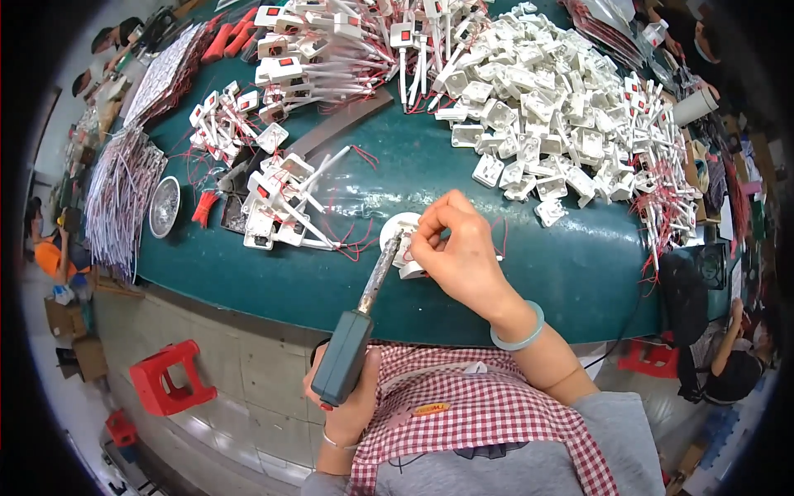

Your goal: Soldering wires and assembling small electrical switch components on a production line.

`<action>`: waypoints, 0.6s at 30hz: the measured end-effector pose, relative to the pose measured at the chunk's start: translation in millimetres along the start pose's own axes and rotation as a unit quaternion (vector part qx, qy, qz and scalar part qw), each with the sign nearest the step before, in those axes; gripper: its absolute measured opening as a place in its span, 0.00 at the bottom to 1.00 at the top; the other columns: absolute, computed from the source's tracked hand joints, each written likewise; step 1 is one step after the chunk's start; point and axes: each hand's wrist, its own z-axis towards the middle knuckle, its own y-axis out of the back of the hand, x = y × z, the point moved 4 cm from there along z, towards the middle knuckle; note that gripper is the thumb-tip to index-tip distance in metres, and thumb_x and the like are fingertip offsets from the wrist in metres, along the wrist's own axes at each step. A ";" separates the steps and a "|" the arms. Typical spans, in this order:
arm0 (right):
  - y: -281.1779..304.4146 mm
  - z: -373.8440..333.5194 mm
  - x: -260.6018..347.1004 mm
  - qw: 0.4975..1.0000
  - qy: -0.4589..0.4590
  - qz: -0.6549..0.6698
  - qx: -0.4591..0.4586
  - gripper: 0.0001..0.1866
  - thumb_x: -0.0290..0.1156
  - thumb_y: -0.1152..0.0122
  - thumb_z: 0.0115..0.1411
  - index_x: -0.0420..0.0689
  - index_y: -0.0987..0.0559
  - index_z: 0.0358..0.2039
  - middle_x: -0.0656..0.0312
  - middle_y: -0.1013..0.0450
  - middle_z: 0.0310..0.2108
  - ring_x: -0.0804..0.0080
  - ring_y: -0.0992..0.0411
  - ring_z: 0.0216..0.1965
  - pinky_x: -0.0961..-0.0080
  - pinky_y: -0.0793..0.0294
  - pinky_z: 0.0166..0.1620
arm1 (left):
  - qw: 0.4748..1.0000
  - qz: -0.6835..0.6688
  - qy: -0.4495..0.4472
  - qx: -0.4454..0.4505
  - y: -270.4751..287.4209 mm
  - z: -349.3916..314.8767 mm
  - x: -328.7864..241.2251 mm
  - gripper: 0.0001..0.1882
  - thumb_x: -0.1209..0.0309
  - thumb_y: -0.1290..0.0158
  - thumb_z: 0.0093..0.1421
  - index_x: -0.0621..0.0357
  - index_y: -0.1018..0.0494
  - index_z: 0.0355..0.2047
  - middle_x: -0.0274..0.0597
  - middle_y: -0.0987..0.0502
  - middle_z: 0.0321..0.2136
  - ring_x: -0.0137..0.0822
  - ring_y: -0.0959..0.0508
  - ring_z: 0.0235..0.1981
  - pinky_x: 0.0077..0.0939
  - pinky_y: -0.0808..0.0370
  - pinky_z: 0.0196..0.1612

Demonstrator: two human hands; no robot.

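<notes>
My left hand (346,403) is wrapped round the dark green handle of a soldering iron (342,357). Its long, stained metal barrel reaches up and away to a small white plastic housing (405,263) on the table, beside a round white piece (390,228). Over the right side of this housing, my right hand (461,252) is closed, thumb and forefinger pinched together. Whatever sits between those fingertips is too small to make out. A thin red wire (504,236) shows just beyond the right hand. Part of the housing is hidden behind the fingers and barrel.
Assembled white units with red switches (285,198) and wires lie at the left, near a metal bowl (165,207). A big heap of white plastic housings (546,107) fills the far right. Bundled thin tubes (124,202) hang over the left edge. A red stool (172,379) stands on the floor.
</notes>
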 end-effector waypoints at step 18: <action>0.4 -1.9 2.3 1.000 0.012 -0.003 -0.009 0.04 0.15 0.39 0.45 0.33 0.26 0.20 0.57 0.33 0.31 0.71 0.29 0.24 0.77 0.27 0.27 | 0.999 0.024 -0.024 0.016 6.2 -2.0 -3.1 0.10 0.76 0.37 0.52 0.67 0.23 0.34 0.44 0.22 0.28 0.36 0.21 0.24 0.25 0.26 0.28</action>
